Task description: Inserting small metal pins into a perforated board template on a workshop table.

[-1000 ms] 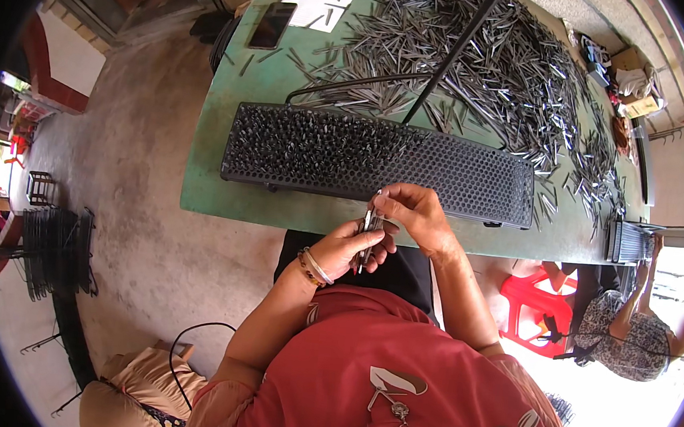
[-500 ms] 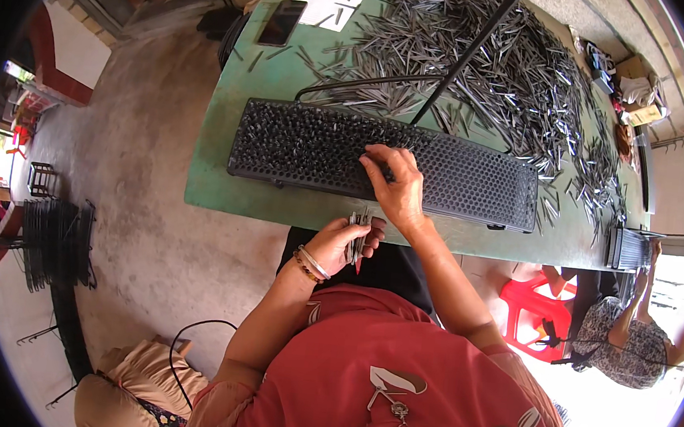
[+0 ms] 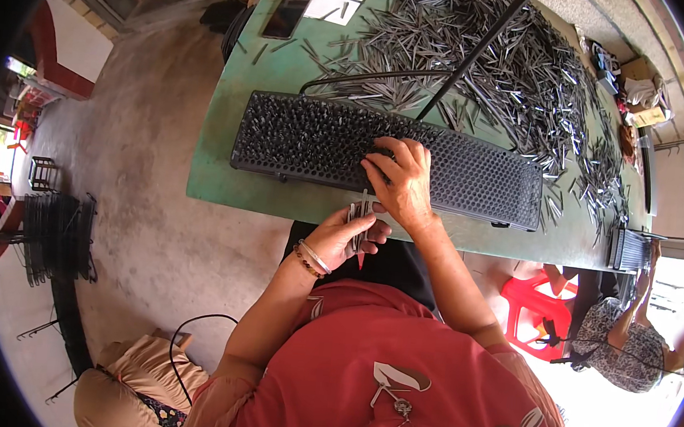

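Note:
A long black tray [image 3: 485, 181] full of round holes lies along the near edge of the green table. Thin dark metal strips stand packed in the holes of its left half; the right half shows bare holes. My right hand [image 3: 401, 180] is over the tray's middle, at the border of the filled part, its fingers curled together at the holes. Whatever its fingertips pinch is hidden. Just in front of the table edge, my left hand [image 3: 346, 234] grips a small bundle of metal strips [image 3: 360, 219], their ends poking up past the thumb.
Behind the tray a big heap of loose metal strips [image 3: 521, 83] covers the green table [image 3: 228, 132]. A black rod [image 3: 483, 48] slants over it. A phone [image 3: 287, 15] and white paper [image 3: 331, 0] lie far left. At right, another person [image 3: 625, 340] works near a red stool [image 3: 535, 313].
My right hand has shifted slightly down and right, its fingers lower against the tray. The left hand has stayed close to its place, with the strips spread a little differently.

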The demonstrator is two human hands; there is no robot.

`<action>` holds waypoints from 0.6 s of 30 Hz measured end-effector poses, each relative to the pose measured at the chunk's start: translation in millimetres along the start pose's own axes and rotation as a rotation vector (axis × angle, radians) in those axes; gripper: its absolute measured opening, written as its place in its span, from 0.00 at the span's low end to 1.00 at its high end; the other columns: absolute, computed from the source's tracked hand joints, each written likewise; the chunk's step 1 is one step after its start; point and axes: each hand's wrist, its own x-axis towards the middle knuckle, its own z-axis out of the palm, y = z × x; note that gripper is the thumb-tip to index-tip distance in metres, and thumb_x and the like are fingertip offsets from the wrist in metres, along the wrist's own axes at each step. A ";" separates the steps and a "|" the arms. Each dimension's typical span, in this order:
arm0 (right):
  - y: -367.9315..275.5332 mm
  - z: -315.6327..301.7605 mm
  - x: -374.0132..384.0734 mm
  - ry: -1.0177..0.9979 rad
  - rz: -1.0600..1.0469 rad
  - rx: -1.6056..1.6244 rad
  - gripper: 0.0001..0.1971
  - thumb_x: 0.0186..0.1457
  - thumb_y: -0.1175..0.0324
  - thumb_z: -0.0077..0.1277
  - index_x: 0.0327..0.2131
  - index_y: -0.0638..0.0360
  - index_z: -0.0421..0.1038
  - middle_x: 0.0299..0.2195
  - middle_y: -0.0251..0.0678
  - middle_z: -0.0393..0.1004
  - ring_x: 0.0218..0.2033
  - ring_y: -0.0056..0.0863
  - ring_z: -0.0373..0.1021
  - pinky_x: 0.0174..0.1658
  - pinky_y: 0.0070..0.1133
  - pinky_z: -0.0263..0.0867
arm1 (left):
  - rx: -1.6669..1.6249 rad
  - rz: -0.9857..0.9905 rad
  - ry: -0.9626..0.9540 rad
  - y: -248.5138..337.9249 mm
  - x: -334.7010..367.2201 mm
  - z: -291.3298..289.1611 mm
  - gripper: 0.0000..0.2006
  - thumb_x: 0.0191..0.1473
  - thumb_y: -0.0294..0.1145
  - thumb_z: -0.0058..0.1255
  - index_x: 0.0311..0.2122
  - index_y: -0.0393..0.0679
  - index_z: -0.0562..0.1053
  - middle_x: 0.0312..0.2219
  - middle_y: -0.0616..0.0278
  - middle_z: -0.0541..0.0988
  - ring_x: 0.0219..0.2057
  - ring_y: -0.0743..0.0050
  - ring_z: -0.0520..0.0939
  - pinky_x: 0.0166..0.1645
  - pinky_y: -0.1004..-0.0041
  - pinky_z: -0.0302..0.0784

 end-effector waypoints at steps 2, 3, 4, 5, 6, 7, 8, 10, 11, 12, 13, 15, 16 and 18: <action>-0.8 -2.8 1.2 -0.005 -0.010 -0.009 0.09 0.41 0.70 0.60 0.30 0.56 0.75 0.36 0.31 0.72 0.38 0.33 0.66 0.41 0.28 0.61 | 0.053 0.028 0.019 1.5 -0.6 1.2 0.15 0.60 0.35 0.41 0.49 0.38 0.67 0.34 0.59 0.77 0.33 0.77 0.78 0.35 0.78 0.73; -0.7 -6.6 0.7 0.017 0.027 0.067 0.08 0.41 0.70 0.60 0.30 0.57 0.75 0.35 0.33 0.73 0.36 0.33 0.67 0.40 0.27 0.62 | 0.053 0.028 0.020 2.8 -1.3 2.4 0.15 0.60 0.35 0.41 0.49 0.38 0.67 0.34 0.59 0.77 0.33 0.77 0.78 0.35 0.78 0.73; -1.1 -11.7 0.4 0.039 0.065 0.141 0.08 0.42 0.70 0.60 0.29 0.58 0.76 0.33 0.34 0.73 0.34 0.34 0.68 0.38 0.27 0.64 | 0.026 0.049 0.003 4.8 -2.1 4.3 0.15 0.59 0.34 0.41 0.48 0.38 0.68 0.34 0.58 0.77 0.34 0.76 0.78 0.35 0.78 0.74; -5.0 -20.4 1.8 -0.027 0.115 0.268 0.08 0.44 0.70 0.59 0.29 0.62 0.75 0.29 0.38 0.74 0.30 0.34 0.69 0.34 0.26 0.66 | -0.002 0.071 -0.012 6.1 -3.4 5.1 0.14 0.59 0.33 0.41 0.47 0.37 0.68 0.35 0.58 0.77 0.34 0.75 0.78 0.35 0.78 0.74; -8.6 -26.7 0.4 -0.027 0.116 0.269 0.08 0.44 0.70 0.59 0.29 0.62 0.75 0.29 0.38 0.74 0.30 0.34 0.69 0.34 0.26 0.66 | -0.002 0.071 -0.011 6.1 -4.7 4.1 0.14 0.59 0.33 0.41 0.47 0.37 0.68 0.35 0.58 0.77 0.34 0.75 0.78 0.35 0.78 0.74; -12.2 -32.1 -2.1 -0.185 0.187 0.390 0.09 0.44 0.68 0.60 0.28 0.63 0.75 0.28 0.39 0.74 0.29 0.37 0.70 0.32 0.26 0.66 | 0.007 0.081 -0.008 5.7 -6.3 2.6 0.13 0.59 0.33 0.41 0.46 0.37 0.68 0.35 0.58 0.77 0.35 0.74 0.79 0.36 0.76 0.75; -14.6 -36.3 -5.0 -0.341 0.258 0.507 0.11 0.44 0.66 0.60 0.27 0.64 0.75 0.27 0.41 0.74 0.27 0.39 0.70 0.30 0.27 0.66 | 0.018 0.091 -0.009 5.5 -6.0 2.3 0.12 0.59 0.32 0.41 0.45 0.37 0.68 0.35 0.57 0.77 0.36 0.72 0.79 0.37 0.75 0.75; -16.0 -39.2 -10.0 -0.414 0.353 0.591 0.12 0.45 0.66 0.60 0.28 0.66 0.75 0.25 0.41 0.74 0.26 0.33 0.71 0.29 0.24 0.67 | 0.056 0.105 -0.045 4.7 -3.7 2.9 0.13 0.59 0.33 0.41 0.46 0.36 0.67 0.36 0.56 0.76 0.38 0.69 0.79 0.38 0.72 0.76; -14.8 -41.5 -11.8 -0.461 0.471 0.666 0.12 0.46 0.66 0.59 0.28 0.66 0.75 0.25 0.39 0.74 0.26 0.29 0.71 0.29 0.23 0.66 | 0.092 0.119 -0.079 5.0 -2.7 4.8 0.14 0.60 0.33 0.40 0.46 0.36 0.66 0.38 0.54 0.76 0.40 0.65 0.78 0.40 0.69 0.77; -13.2 -43.3 -12.7 -0.509 0.588 0.740 0.11 0.47 0.66 0.59 0.29 0.67 0.75 0.25 0.38 0.74 0.25 0.25 0.70 0.29 0.21 0.66 | 0.093 0.118 -0.081 5.2 -2.0 7.7 0.14 0.60 0.33 0.40 0.46 0.36 0.66 0.38 0.54 0.76 0.40 0.65 0.78 0.40 0.69 0.77; -8.5 -40.3 -16.4 -0.490 0.601 0.768 0.10 0.48 0.68 0.58 0.29 0.66 0.75 0.24 0.36 0.74 0.25 0.19 0.69 0.29 0.19 0.65 | 0.054 0.103 -0.059 5.5 -1.6 11.8 0.14 0.60 0.33 0.40 0.47 0.36 0.66 0.39 0.53 0.75 0.41 0.64 0.78 0.41 0.68 0.77; -7.3 -42.9 -16.7 -0.480 0.681 0.800 0.10 0.48 0.68 0.58 0.30 0.66 0.75 0.24 0.36 0.75 0.25 0.18 0.70 0.29 0.18 0.65 | 0.015 0.090 -0.034 4.9 -0.6 12.3 0.14 0.60 0.34 0.40 0.47 0.36 0.66 0.40 0.53 0.75 0.42 0.63 0.77 0.42 0.66 0.77; -7.4 -43.2 -16.5 -0.470 0.761 0.832 0.09 0.48 0.69 0.58 0.31 0.65 0.76 0.24 0.37 0.75 0.26 0.18 0.70 0.29 0.17 0.65 | -0.015 0.092 0.010 2.5 1.9 8.3 0.14 0.60 0.34 0.40 0.48 0.37 0.66 0.41 0.52 0.75 0.42 0.63 0.78 0.42 0.65 0.77; -3.8 -39.4 -15.5 -0.341 0.737 0.808 0.09 0.48 0.69 0.58 0.32 0.65 0.75 0.24 0.37 0.76 0.26 0.17 0.70 0.29 0.17 0.65 | -0.043 0.092 0.051 0.9 4.1 5.9 0.15 0.60 0.34 0.40 0.48 0.37 0.66 0.41 0.52 0.75 0.41 0.63 0.78 0.42 0.65 0.77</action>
